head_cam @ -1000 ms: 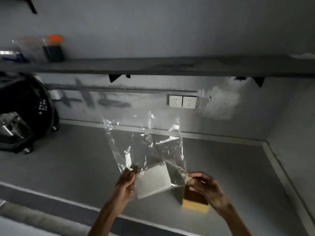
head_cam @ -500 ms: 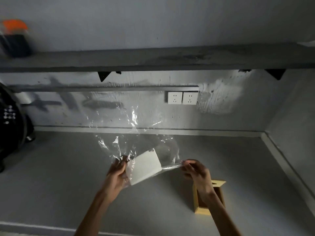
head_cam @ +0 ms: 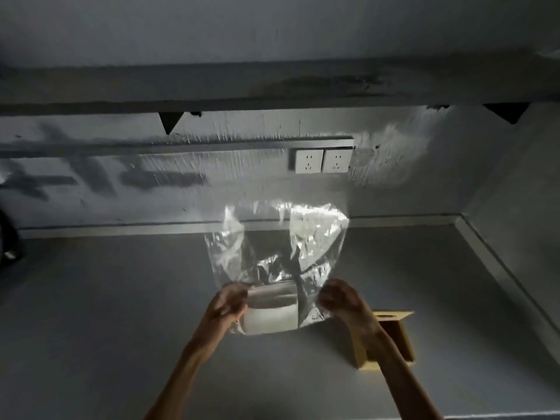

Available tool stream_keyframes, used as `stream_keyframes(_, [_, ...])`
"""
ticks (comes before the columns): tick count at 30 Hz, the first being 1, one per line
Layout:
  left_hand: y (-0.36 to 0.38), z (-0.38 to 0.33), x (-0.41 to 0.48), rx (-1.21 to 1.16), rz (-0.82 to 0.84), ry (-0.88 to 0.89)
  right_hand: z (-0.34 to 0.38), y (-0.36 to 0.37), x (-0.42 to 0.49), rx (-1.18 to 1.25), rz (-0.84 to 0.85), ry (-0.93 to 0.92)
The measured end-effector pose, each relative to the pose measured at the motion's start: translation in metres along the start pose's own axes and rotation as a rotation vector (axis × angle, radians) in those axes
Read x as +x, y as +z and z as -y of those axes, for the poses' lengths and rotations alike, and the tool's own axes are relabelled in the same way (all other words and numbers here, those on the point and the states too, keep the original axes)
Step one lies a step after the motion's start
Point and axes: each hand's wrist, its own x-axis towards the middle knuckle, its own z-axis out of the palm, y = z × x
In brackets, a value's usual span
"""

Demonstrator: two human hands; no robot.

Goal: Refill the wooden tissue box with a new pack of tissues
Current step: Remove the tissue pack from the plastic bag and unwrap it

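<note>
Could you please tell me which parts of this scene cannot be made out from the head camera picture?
- Inside of the wooden tissue box: hidden by the right forearm and shadow.
- Tissue pack: print unreadable through the glare on the clear plastic bag.
- Fingertips of the left hand and right hand: buried in bag folds.
- Dark object at far left: cut off by the frame edge.

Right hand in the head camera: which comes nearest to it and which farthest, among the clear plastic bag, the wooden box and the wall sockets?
From the right hand:
1. Clear plastic bag, gripped by it.
2. Wooden box, on the counter just beside the wrist.
3. Wall sockets, up on the back wall.
</note>
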Motion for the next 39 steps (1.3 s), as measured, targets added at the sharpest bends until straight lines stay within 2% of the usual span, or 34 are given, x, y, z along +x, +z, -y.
stream_keyframes(3, [-0.001,0.043,-0.007,0.055,-0.007,-0.107,-0.033,0.001,-0.003,-0.158,-0.135,0.123])
stream_keyframes(6, [0.007,0.078,-0.022,0.103,-0.042,-0.194,-0.059,0.008,-0.020,-0.369,-0.145,0.280])
stream_keyframes(8, [0.011,0.088,-0.030,0.156,-0.080,-0.187,-0.080,0.005,-0.030,-0.379,-0.169,0.295])
stream_keyframes(11, [0.011,0.088,-0.026,0.125,-0.127,-0.181,-0.111,-0.014,-0.030,-0.334,-0.147,0.240])
stream_keyframes(13, [0.013,0.069,-0.023,0.089,-0.151,-0.159,-0.118,-0.028,-0.023,-0.369,-0.142,0.131])
stream_keyframes(15, [0.015,0.042,-0.025,0.097,-0.159,-0.073,-0.087,-0.023,-0.020,-0.387,-0.129,0.045])
stream_keyframes(17, [0.014,0.016,-0.026,0.095,-0.157,0.001,-0.033,-0.007,-0.019,-0.390,-0.158,0.045])
stream_keyframes(22, [0.004,-0.022,-0.019,0.076,-0.183,0.161,-0.001,-0.007,-0.010,-0.369,-0.184,-0.051])
stream_keyframes(26, [-0.005,-0.036,-0.021,0.045,-0.052,0.120,0.011,-0.009,-0.020,-0.305,-0.184,-0.101])
stream_keyframes(28, [-0.009,-0.042,-0.025,0.126,0.039,0.118,0.024,0.002,-0.022,-0.385,-0.201,-0.164])
stream_keyframes(31, [-0.012,-0.052,-0.030,0.245,0.184,0.098,0.049,0.026,-0.018,-0.822,-0.115,-0.343])
stream_keyframes(33, [-0.014,-0.064,-0.032,0.253,0.304,0.030,0.059,0.044,-0.014,-1.170,-0.017,-0.499])
stream_keyframes(35, [-0.014,-0.076,-0.032,0.298,0.438,-0.066,0.061,0.056,-0.009,-1.402,0.075,-0.623])
stream_keyframes(37, [-0.010,-0.087,-0.030,0.299,0.539,-0.221,0.060,0.060,-0.004,-1.527,0.168,-0.690])
stream_keyframes(39, [0.000,-0.095,-0.025,0.340,0.569,-0.365,0.058,0.061,-0.004,-1.491,0.212,-0.672])
